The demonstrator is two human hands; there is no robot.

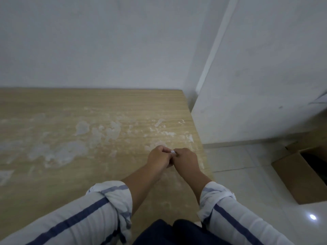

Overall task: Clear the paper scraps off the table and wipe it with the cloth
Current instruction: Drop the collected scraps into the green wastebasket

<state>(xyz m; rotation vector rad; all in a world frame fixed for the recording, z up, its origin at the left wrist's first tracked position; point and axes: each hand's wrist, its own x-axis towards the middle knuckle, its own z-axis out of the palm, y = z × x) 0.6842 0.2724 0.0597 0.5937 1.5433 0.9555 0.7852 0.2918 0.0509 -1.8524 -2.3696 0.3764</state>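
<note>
Over the right part of the light wooden table [53,106], my left hand [158,157] and my right hand [185,159] meet with curled fingers. Between their fingertips shows a small white paper scrap [172,152], pinched by both hands. Pale whitish smears and stuck residue [99,133] cover the middle of the tabletop. More white flecks [169,133] lie just beyond my hands near the table's right edge. No cloth is in view.
The table stands against a white wall [106,41], with a wall corner [247,85] at its right end. On the tiled floor [238,160] to the right sits an open cardboard box [300,175].
</note>
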